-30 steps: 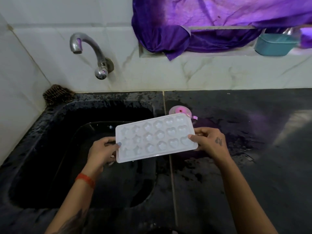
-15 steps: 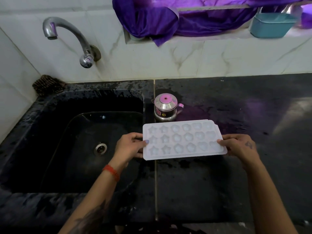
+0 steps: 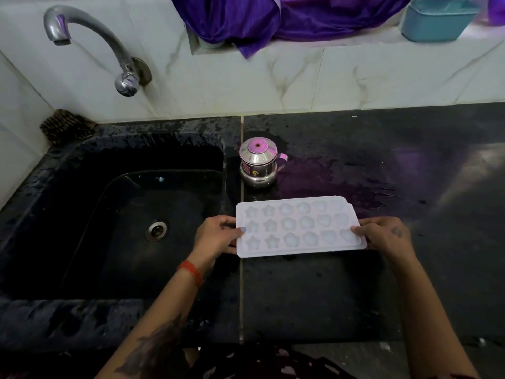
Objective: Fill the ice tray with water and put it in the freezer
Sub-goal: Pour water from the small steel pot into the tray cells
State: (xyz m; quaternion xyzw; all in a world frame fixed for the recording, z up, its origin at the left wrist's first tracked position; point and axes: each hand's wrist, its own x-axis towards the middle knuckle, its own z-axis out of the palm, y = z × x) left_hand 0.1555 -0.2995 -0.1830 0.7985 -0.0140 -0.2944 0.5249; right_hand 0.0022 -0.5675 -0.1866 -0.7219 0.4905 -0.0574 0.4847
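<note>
L hand [image 3: 218,236] is curled on the short end of the ice tray [image 3: 299,228] at 9 o'clock, thumb on top; R hand [image 3: 385,236] is pinched on the end at 3 o'clock. Tray is held level over the black counter [image 3: 410,283], just R of the sink [image 3: 123,214]. Steel pot w/ pink lid [image 3: 259,162] is seen at 12 o'clock of tray, tap [image 3: 90,36] at 10, purple cloth [image 3: 246,20] and teal tub [image 3: 434,20] further up.

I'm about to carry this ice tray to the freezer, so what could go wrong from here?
The ice tray is shallow, and the left hand and right hand hold only its short ends, so a tilt would probably spill it. The counter looks wet, so a damp grip may slip. The small steel pot stands just behind and could be knocked.
</note>
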